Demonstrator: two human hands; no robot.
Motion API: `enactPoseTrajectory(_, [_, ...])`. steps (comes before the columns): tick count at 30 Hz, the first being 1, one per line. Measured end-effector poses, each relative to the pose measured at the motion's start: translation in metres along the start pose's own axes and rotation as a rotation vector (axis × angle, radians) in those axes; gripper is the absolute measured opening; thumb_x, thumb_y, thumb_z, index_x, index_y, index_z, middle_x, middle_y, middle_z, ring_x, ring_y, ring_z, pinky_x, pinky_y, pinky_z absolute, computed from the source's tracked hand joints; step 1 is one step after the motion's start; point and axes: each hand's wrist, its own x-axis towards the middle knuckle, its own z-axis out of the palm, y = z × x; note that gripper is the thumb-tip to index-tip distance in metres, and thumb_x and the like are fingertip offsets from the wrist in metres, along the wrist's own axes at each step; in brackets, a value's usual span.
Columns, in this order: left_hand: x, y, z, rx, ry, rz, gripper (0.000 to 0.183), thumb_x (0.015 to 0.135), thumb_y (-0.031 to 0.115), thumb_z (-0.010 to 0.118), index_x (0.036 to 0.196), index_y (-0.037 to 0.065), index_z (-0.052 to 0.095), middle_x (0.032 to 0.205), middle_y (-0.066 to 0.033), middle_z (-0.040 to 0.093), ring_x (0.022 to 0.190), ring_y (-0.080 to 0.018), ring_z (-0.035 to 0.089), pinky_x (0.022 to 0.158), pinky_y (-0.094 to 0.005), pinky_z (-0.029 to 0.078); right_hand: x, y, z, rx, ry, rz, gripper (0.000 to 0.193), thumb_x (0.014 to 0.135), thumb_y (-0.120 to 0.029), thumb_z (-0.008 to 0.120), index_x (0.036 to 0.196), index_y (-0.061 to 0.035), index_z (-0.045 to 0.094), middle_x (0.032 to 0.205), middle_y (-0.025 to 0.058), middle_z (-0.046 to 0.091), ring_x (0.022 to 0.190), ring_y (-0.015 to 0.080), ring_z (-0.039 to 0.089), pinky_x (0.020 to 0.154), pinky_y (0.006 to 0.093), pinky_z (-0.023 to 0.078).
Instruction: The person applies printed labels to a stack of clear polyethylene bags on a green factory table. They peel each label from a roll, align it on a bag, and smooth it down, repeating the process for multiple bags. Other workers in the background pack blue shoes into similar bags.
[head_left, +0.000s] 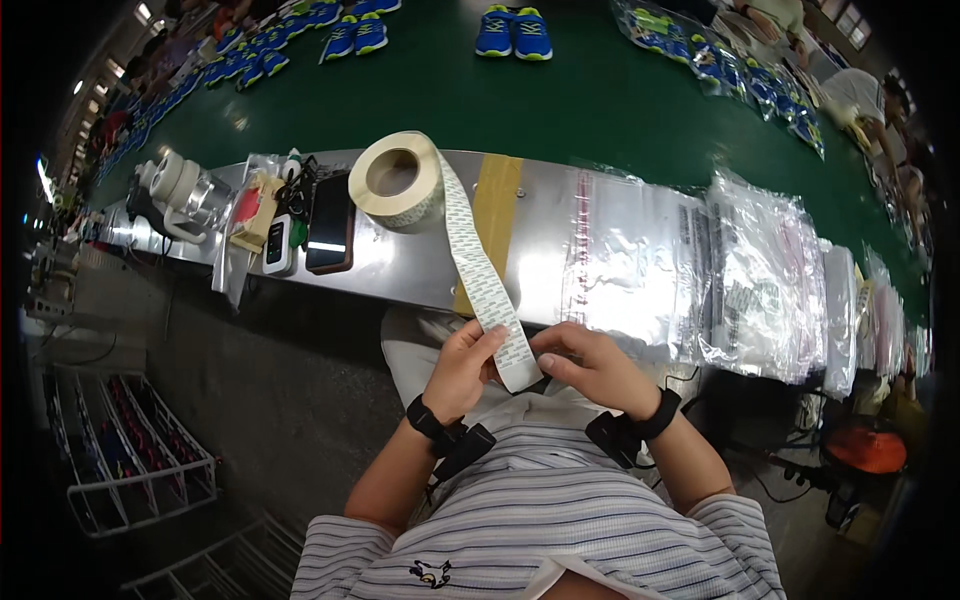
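A large roll of white label stickers (397, 180) stands on the metal ledge, and its printed strip (478, 275) hangs over the edge toward my lap. My left hand (462, 368) grips the strip near its loose end, thumb on top. At the strip's right edge is my right hand (592, 368), its thumb and forefinger drawn together there. The fingertips seem to pinch the strip's edge; the remaining fingers are curled beneath and partly hidden.
On the ledge left of the roll lie a phone (330, 222), a small white device (279, 245) and a clear jug (200, 195). Stacked clear plastic bags (640, 265) lie at right. Beyond, blue sneakers (513, 33) stand on the green conveyor belt (480, 105). A rack (140, 460) stands at lower left.
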Motion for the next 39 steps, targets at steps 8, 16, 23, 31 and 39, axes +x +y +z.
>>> enactPoseTrajectory(8, [-0.006, 0.012, 0.023, 1.001, 0.418, 0.919, 0.03, 0.084, 0.012, 0.063, 0.11, -0.001, 0.053, 0.1, -0.0108, 0.058, 0.098, -0.015, 0.055, 0.071, -0.0291, 0.05, 0.009, -0.009, 0.009, -0.085, 0.183, 0.004, 0.009, 0.082, -0.007, 0.06, 0.089, -0.0013, 0.06, 0.076, 0.0103, 0.06, 0.063, 0.0187, 0.056, 0.06, 0.0281, 0.045])
enactPoseTrajectory(16, [-0.009, 0.014, 0.024, 0.698, 0.063, 0.56, 0.014, 0.087, 0.006, 0.06, 0.1, 0.0, 0.061, 0.098, -0.0042, 0.061, 0.082, -0.0071, 0.056, 0.067, -0.0199, 0.046, 0.028, -0.016, 0.018, -0.098, 0.19, -0.223, 0.008, 0.078, 0.0, 0.064, 0.086, -0.0022, 0.065, 0.074, 0.0078, 0.058, 0.065, 0.0173, 0.056, 0.059, 0.0276, 0.044])
enactPoseTrajectory(23, [0.004, 0.032, 0.026, 0.723, 0.169, 0.591, 0.013, 0.09, 0.006, 0.054, 0.093, -0.002, 0.064, 0.077, -0.0017, 0.062, 0.073, -0.0054, 0.052, 0.063, -0.02, 0.043, 0.019, 0.002, -0.001, -0.045, 0.145, -0.086, 0.006, 0.082, -0.006, 0.062, 0.084, -0.0005, 0.062, 0.074, 0.0087, 0.057, 0.064, 0.0189, 0.054, 0.06, 0.0282, 0.043])
enactPoseTrajectory(31, [0.032, 0.02, 0.077, 1.472, -0.454, 0.861, 0.058, 0.089, 0.045, 0.051, 0.124, -0.001, 0.05, 0.129, -0.0192, 0.049, 0.125, -0.0335, 0.041, 0.101, -0.0442, 0.033, 0.016, 0.046, -0.059, -0.802, 0.879, 0.005, 0.041, 0.081, -0.036, 0.065, 0.101, -0.0007, 0.058, 0.119, 0.0186, 0.049, 0.113, 0.0357, 0.042, 0.092, 0.0455, 0.035])
enactPoseTrajectory(39, [0.051, -0.014, 0.063, 1.914, -0.348, 0.75, 0.071, 0.084, 0.051, 0.054, 0.131, -0.001, 0.042, 0.139, -0.0164, 0.04, 0.132, -0.0291, 0.032, 0.102, -0.05, 0.028, 0.025, 0.083, -0.064, -0.999, 0.953, 0.054, 0.022, 0.073, -0.017, 0.068, 0.084, -0.0034, 0.054, 0.099, 0.011, 0.052, 0.1, 0.0301, 0.047, 0.09, 0.0452, 0.034])
